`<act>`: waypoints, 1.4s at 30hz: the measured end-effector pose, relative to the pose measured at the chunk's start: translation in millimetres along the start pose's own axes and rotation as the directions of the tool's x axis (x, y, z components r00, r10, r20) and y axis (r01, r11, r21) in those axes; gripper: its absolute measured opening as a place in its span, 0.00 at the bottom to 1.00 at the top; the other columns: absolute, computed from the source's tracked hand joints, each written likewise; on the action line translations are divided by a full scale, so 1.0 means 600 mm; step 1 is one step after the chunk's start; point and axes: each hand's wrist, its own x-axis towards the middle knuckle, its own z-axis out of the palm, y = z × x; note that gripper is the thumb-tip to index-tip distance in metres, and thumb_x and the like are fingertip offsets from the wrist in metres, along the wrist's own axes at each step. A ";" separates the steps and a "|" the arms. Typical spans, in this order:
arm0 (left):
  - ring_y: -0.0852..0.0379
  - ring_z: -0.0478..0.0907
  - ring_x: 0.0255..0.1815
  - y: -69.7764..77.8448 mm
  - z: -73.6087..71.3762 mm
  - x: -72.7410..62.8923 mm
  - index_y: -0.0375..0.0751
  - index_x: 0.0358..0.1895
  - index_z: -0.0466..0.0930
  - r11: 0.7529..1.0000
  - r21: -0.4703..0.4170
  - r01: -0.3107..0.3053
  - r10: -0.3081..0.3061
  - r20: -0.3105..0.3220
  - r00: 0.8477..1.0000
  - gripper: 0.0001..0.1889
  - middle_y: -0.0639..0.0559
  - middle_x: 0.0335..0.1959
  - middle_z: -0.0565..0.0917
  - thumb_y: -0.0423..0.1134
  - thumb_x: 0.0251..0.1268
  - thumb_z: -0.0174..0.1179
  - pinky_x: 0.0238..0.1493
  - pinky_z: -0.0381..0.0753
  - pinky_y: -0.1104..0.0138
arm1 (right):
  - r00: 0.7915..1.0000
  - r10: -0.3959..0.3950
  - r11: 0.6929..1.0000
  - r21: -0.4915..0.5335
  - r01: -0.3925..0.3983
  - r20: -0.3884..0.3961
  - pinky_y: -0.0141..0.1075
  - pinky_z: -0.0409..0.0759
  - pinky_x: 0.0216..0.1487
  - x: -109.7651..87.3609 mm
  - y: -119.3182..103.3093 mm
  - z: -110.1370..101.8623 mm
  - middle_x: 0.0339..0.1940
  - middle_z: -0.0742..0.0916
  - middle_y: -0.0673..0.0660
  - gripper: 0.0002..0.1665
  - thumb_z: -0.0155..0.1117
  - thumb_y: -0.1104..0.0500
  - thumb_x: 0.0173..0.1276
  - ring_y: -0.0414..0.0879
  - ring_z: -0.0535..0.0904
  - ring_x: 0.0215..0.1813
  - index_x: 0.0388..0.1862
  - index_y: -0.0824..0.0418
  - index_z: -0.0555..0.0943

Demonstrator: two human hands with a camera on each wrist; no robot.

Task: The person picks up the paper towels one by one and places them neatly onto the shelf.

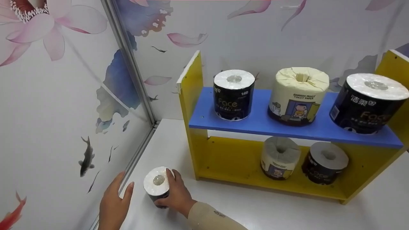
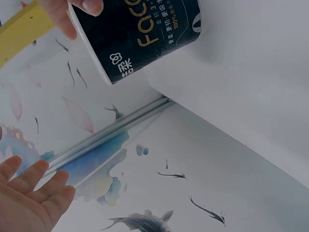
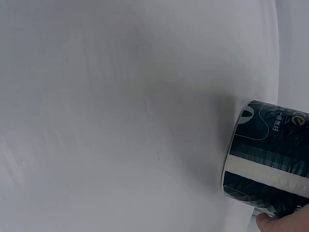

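Note:
My right hand [image 1: 179, 195] grips a black-wrapped toilet paper roll [image 1: 151, 187] with a white top, to the left of the shelf. In the left wrist view the roll [image 2: 154, 36] shows gold "Face" lettering, with the right hand's fingers [image 2: 91, 7] at its edge. In the right wrist view the same roll [image 3: 270, 145] is at the right edge, over the white surface; I cannot tell whether it touches. My left hand [image 1: 113, 204] is apart from the roll on its left, holding nothing, its fingers [image 2: 53, 193] spread.
A yellow shelf unit [image 1: 192, 134] with a blue board [image 1: 204, 105] stands on the white table [image 1: 230, 210]. Three rolls stand on top: black [image 1: 233, 105], cream [image 1: 297, 105], black [image 1: 361, 111]. Below are a cream roll [image 1: 278, 163] and a black roll [image 1: 319, 169]. A wall [image 1: 64, 127] rises at left.

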 end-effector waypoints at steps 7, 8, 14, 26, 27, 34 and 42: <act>0.34 0.59 0.71 0.003 0.012 -0.002 0.31 0.71 0.61 0.998 0.038 -0.041 0.041 -0.012 0.999 0.32 0.31 0.70 0.63 0.45 0.70 0.58 0.69 0.59 0.44 | 0.998 -0.020 1.000 -0.016 0.019 -0.053 0.45 0.64 0.71 -0.001 0.009 -0.003 0.74 0.62 0.57 0.70 0.83 0.48 0.44 0.53 0.63 0.72 0.78 0.57 0.49; 0.34 0.59 0.71 0.004 0.012 -0.001 0.31 0.71 0.61 0.998 0.041 -0.042 0.043 -0.007 0.999 0.32 0.31 0.70 0.63 0.45 0.70 0.58 0.69 0.59 0.44 | 0.998 -0.024 1.000 -0.016 0.023 -0.058 0.45 0.64 0.71 -0.001 0.009 -0.004 0.74 0.63 0.57 0.70 0.83 0.48 0.44 0.53 0.63 0.72 0.78 0.58 0.49; 0.35 0.59 0.71 0.009 0.015 0.002 0.31 0.71 0.61 0.998 0.047 -0.052 0.052 0.003 0.999 0.32 0.32 0.71 0.63 0.44 0.70 0.58 0.70 0.59 0.44 | 0.997 -0.030 1.000 -0.005 0.030 -0.072 0.46 0.65 0.71 -0.001 0.018 -0.008 0.75 0.62 0.57 0.67 0.83 0.50 0.46 0.52 0.64 0.72 0.78 0.55 0.51; 0.37 0.57 0.73 0.021 0.026 0.006 0.35 0.72 0.61 0.999 0.018 -0.034 0.034 0.024 0.999 0.31 0.35 0.72 0.61 0.44 0.70 0.57 0.70 0.58 0.44 | 0.995 -0.077 0.997 0.028 0.079 -0.065 0.48 0.66 0.70 -0.005 0.043 -0.025 0.74 0.62 0.57 0.52 0.81 0.50 0.48 0.53 0.63 0.72 0.72 0.45 0.67; 0.36 0.57 0.73 0.022 0.027 0.006 0.35 0.72 0.61 0.999 0.016 -0.033 0.033 0.019 0.999 0.31 0.35 0.72 0.62 0.44 0.70 0.58 0.70 0.58 0.44 | 0.994 -0.083 0.996 0.025 0.085 -0.064 0.48 0.66 0.70 -0.006 0.044 -0.026 0.74 0.62 0.57 0.52 0.81 0.50 0.49 0.52 0.63 0.72 0.72 0.45 0.67; 0.37 0.57 0.73 0.027 0.029 0.012 0.35 0.72 0.61 0.998 -0.017 -0.067 0.068 0.018 0.998 0.31 0.35 0.72 0.63 0.44 0.70 0.58 0.70 0.58 0.45 | 0.994 -0.103 0.995 0.016 0.103 -0.044 0.48 0.64 0.71 -0.014 0.051 -0.040 0.75 0.61 0.57 0.52 0.80 0.49 0.50 0.52 0.62 0.73 0.73 0.44 0.66; 0.38 0.58 0.73 0.040 0.030 0.021 0.35 0.71 0.62 0.993 -0.049 -0.109 0.109 -0.004 0.994 0.30 0.36 0.71 0.64 0.44 0.71 0.57 0.70 0.59 0.45 | 0.982 -0.182 0.983 -0.045 0.180 -0.044 0.44 0.66 0.70 -0.022 0.056 -0.052 0.73 0.62 0.55 0.53 0.81 0.49 0.47 0.50 0.63 0.71 0.72 0.43 0.67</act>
